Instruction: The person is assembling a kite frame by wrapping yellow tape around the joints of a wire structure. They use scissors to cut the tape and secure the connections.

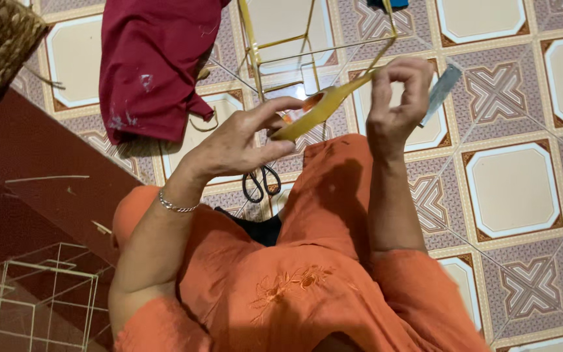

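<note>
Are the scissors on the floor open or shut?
Cannot tell: only the black handle loops of the scissors show; the blades are hidden behind the orange garment.

orange embroidered garment (294,287), short sleeves, silver chain bracelet (176,206) on left wrist

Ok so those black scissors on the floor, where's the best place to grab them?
Take the scissors by the two loop handles, the only part in view; the blades run under the orange cloth. They lie flat on the tile floor, so come from above and probably hook fingers through the loops, then draw them away from the cloth.
</note>
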